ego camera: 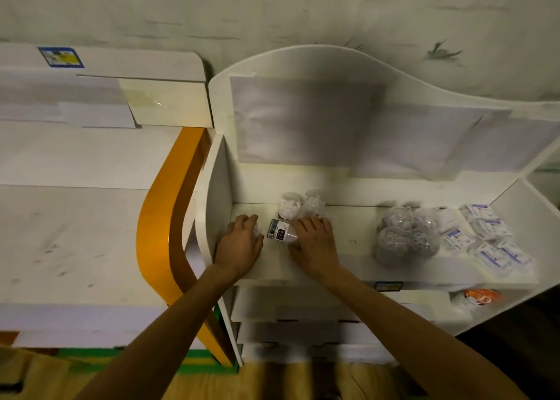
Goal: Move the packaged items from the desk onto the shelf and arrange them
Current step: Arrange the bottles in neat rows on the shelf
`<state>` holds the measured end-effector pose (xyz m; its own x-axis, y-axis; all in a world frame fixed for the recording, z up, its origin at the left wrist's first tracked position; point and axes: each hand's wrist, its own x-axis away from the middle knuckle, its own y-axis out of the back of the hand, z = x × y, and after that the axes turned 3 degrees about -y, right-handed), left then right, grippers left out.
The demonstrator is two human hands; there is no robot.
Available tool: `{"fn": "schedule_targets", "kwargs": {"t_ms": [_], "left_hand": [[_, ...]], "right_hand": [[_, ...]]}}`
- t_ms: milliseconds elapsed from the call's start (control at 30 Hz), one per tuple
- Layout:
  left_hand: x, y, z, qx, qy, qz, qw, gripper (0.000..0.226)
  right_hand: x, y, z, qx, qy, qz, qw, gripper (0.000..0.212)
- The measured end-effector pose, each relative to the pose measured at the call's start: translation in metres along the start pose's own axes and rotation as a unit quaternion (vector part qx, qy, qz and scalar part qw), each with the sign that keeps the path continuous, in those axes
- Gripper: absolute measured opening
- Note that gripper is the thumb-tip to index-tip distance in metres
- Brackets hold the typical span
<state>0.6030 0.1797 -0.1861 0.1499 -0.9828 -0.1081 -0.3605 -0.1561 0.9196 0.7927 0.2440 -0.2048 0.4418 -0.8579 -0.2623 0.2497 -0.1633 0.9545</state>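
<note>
Both hands are setting clear packets at the shelf's (333, 266) left end: left hand (239, 245) cups one packet (258, 228), right hand (313, 242) grips the labelled packet (279, 231), grouping like items.

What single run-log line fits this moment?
left hand: holds packet | right hand: on bottle | place: shelf

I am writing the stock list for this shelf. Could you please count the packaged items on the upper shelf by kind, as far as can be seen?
Clear packets near the hands: 4 visible, 2 at the back, 1 labelled, 1 under the left hand
Mesh bags of small pieces: 3
Flat white packets with blue print: about 8, overlapping, so uncertain
Total: about 15
</note>
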Motion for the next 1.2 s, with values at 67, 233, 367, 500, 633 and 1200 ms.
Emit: {"fn": "schedule_targets", "kwargs": {"t_ms": [67, 233, 367, 500, 633, 1200], "left_hand": [[0.000, -0.001, 0.000, 0.007, 0.002, -0.004, 1.000, 0.052], [0.005, -0.005, 0.003, 0.026, -0.009, -0.002, 1.000, 0.054], [0.011, -0.006, 0.005, 0.026, 0.011, -0.008, 1.000, 0.056], [0.010, -0.004, 0.000, 0.026, 0.006, 0.003, 1.000, 0.056], [0.009, 0.003, -0.005, 0.041, 0.015, 0.035, 0.998, 0.057], [0.023, 0.017, 0.003, -0.050, -0.050, 0.052, 0.996, 0.062]], "right_hand": [[-0.001, -0.001, -0.002, -0.009, 0.011, -0.015, 1.000, 0.052], [-0.003, -0.006, -0.001, -0.086, 0.025, -0.066, 0.994, 0.051], [-0.008, 0.001, 0.008, -0.160, 0.047, -0.081, 0.983, 0.049], [-0.007, 0.012, 0.003, -0.146, 0.110, -0.075, 0.980, 0.051], [-0.010, 0.018, 0.001, -0.129, 0.170, -0.017, 0.977, 0.061], [-0.011, 0.020, 0.017, -0.096, 0.153, 0.044, 0.982, 0.059]]}}
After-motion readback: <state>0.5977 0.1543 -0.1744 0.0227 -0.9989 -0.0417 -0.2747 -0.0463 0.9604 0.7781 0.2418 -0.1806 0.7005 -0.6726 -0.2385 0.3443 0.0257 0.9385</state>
